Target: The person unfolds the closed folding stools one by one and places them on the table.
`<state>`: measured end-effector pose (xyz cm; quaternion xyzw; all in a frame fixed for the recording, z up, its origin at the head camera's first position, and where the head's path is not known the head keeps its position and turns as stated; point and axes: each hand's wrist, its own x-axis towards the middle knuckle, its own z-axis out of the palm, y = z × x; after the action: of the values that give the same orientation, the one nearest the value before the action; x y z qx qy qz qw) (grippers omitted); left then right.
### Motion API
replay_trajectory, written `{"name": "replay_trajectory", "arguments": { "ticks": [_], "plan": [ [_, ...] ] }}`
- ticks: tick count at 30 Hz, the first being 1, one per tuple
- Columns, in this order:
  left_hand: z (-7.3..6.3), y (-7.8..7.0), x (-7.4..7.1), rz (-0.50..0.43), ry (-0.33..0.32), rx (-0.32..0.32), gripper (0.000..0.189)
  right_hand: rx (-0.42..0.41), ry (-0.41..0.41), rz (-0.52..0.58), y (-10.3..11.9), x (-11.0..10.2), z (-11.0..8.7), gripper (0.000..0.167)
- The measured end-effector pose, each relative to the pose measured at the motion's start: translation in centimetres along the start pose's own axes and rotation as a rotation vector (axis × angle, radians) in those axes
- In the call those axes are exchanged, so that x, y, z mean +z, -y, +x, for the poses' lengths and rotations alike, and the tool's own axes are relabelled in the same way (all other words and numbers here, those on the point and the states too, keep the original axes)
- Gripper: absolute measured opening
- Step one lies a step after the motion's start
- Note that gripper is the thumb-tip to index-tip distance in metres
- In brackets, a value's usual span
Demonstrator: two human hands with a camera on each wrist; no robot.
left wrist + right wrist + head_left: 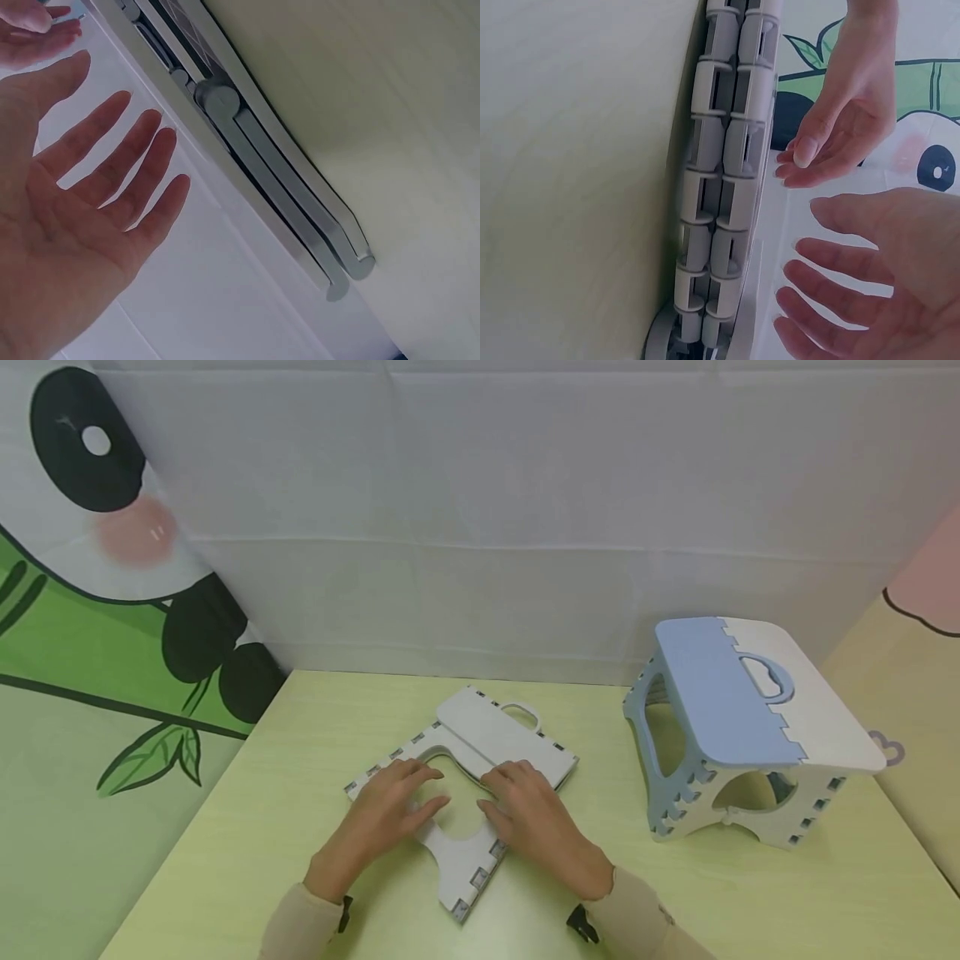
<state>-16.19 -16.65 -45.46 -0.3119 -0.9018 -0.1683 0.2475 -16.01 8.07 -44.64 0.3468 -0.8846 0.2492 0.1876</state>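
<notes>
A white folding step stool point(468, 877) lies folded on the table, its loop handle point(534, 713) toward the back. Over its left side is my left hand point(385, 810), fingers spread and gripping nothing. My right hand point(536, 822) is over the right side, fingers loosely extended. In the left wrist view, my left hand point(90, 187) is beside the folded stool's grey legs point(277, 187). The right wrist view shows my right hand point(885, 270) beside the hinged edge point(724, 165). Whether the fingertips touch the panel I cannot tell.
An unfolded blue and white step stool point(727, 693) stands upright at the right of the pale wooden table point(217, 860). A white cloth point(465, 510) hangs behind the table, and a printed cartoon figure point(90, 468) covers the left side.
</notes>
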Motion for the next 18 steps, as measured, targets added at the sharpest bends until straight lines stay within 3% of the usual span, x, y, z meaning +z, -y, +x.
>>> {"name": "replay_trajectory", "arguments": {
  "ticks": [6, 18],
  "plan": [
    [0.3, -1.0, 0.1, -0.003, 0.018, -0.010, 0.037, 0.028, -0.043, -0.023, -0.8, -0.1, 0.5, 0.028],
    [0.3, -2.8, 0.6, -0.017, 0.064, -0.050, 0.038, 0.140, -0.052, -0.034, -2.8, -0.3, 1.2, 0.041]
  ]
}}
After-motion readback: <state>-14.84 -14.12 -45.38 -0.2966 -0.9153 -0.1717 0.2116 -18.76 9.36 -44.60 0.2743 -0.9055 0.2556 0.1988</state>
